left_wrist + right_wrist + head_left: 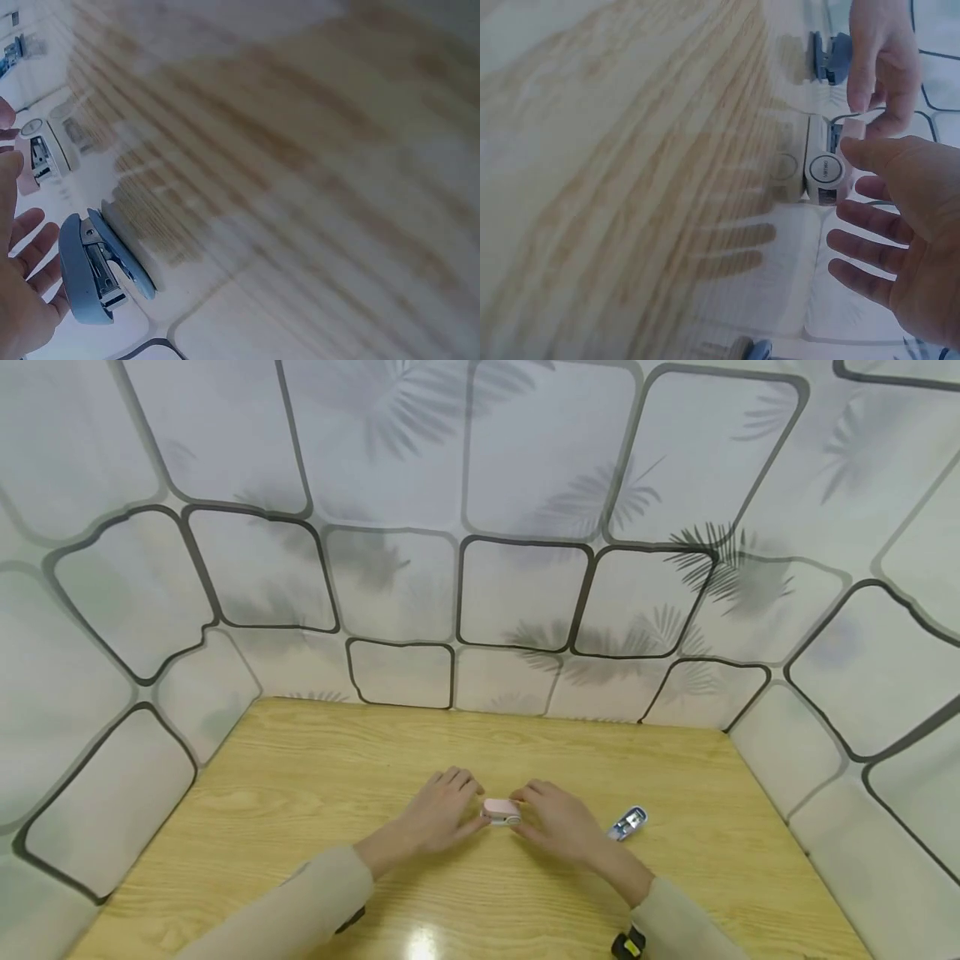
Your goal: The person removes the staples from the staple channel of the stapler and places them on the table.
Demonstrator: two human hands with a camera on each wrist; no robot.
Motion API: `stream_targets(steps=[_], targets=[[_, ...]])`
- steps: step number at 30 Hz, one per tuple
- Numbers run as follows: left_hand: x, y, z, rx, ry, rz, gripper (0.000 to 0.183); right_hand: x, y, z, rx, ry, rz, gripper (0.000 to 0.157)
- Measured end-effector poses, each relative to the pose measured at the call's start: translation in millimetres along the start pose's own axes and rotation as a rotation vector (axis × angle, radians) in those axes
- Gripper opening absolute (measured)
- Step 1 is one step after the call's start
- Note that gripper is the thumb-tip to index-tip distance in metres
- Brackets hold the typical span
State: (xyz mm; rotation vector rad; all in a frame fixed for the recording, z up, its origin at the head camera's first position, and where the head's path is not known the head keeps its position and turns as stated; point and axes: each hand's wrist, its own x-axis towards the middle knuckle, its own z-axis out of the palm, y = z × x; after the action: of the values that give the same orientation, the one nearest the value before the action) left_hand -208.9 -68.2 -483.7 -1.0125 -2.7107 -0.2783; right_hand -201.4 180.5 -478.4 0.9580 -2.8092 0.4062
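Note:
A small pink-and-white stapler (501, 810) sits between my hands on the table. At its left end, the thumb and forefinger of my left hand (442, 812) hold it lightly. My right hand (558, 820) pinches the right end, the thumb on the near side and the forefinger on the far side; the other fingers (866, 251) are extended. Close by the left hand's spread fingers stands a grey-blue stapler (86, 274), hidden behind that hand in the head view. A blue-and-white stapler (627, 822) lies beyond the right wrist.
The wooden table (322, 743) is enclosed by a patterned fabric wall (397, 585) at the back and both sides. A black strap with a yellow mark (628, 943) shows at the right sleeve. Light glares off the table's near edge.

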Motion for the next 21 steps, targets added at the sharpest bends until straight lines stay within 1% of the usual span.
stream_targets(steps=[4, 9, 12, 16, 21], targets=[[5.1, -2.6, 1.3, -0.017, 0.004, 0.009, 0.040, 9, -2, 2.3, -0.058, -0.031, -0.017, 0.035], [7.7, -5.3, 4.9, 0.009, 0.002, 0.047, 0.029, 16, -4, 3.1, -0.092, -0.048, -0.034, 0.030], [7.5, -5.3, 6.2, 0.016, 0.001, 0.062, 0.026, 16, -3, 3.2, -0.105, -0.036, -0.057, 0.027], [6.4, -3.4, 5.1, 0.016, -0.013, 0.056, 0.026, 16, -2, 2.6, -0.125, -0.019, -0.089, 0.026], [3.0, 2.9, 4.1, 0.040, -0.049, 0.062, 0.027, 12, -3, 2.7, -0.119, -0.046, -0.086, 0.025]])
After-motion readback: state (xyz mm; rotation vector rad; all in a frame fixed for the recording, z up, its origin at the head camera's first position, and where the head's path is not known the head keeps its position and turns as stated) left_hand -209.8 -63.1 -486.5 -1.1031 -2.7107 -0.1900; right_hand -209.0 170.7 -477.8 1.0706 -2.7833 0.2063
